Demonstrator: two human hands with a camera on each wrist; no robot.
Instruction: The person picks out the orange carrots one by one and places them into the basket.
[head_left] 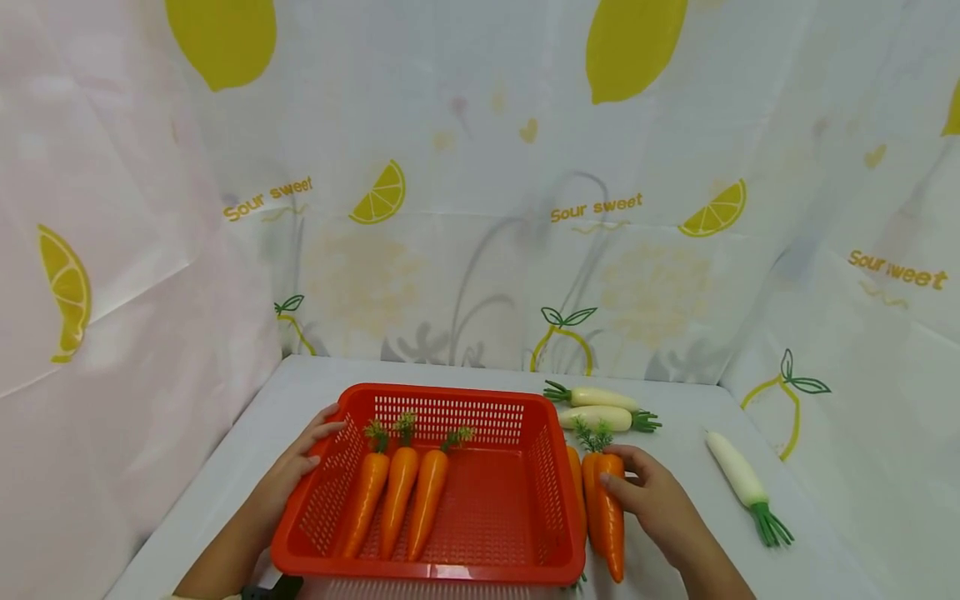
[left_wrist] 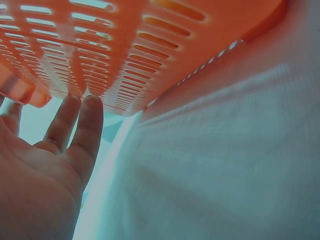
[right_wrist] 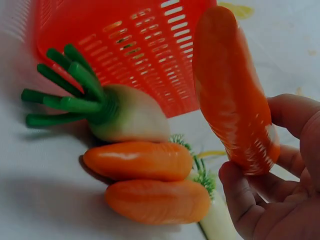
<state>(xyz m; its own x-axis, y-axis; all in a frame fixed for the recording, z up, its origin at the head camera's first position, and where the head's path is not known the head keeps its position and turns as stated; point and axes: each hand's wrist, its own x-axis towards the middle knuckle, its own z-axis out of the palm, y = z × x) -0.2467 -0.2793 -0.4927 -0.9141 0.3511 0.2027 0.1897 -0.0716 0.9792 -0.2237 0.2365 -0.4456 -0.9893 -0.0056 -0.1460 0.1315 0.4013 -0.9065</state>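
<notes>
Right hand (head_left: 660, 500): fingers (right_wrist: 240, 200) were curled round one carrot (head_left: 606, 508), with the thumb on the far side of it in the right wrist view, so this was a grip, not a touch. The carrot's long axis ran from the tabletop's (head_left: 825, 500) near edge toward its far edge, green top pointing away from the person, tip toward them. It lay just outside the right wall of the red basket (head_left: 450, 396), parallel to that wall. A second carrot (head_left: 576, 492) lay between the gripped one and the basket wall, touching or nearly so; I could not tell which.

From the gripped carrot the basket's open interior lay to the left, over the right rim. The right hand was the nearer by far.

Left hand (head_left: 303, 458): fingers (left_wrist: 82, 132) were straight, resting against the outside of the basket's left wall near its far-left corner; they held nothing.

Inside the basket, three carrots (head_left: 401, 496) lay side by side on the left half, tops toward the far rim, same axis as the gripped one. The right half of the floor was bare.

Outward: two white radishes (head_left: 600, 408) lay crosswise near the basket's far-right corner; another radish (head_left: 738, 483) lay toward the tabletop's right edge, well apart.
</notes>
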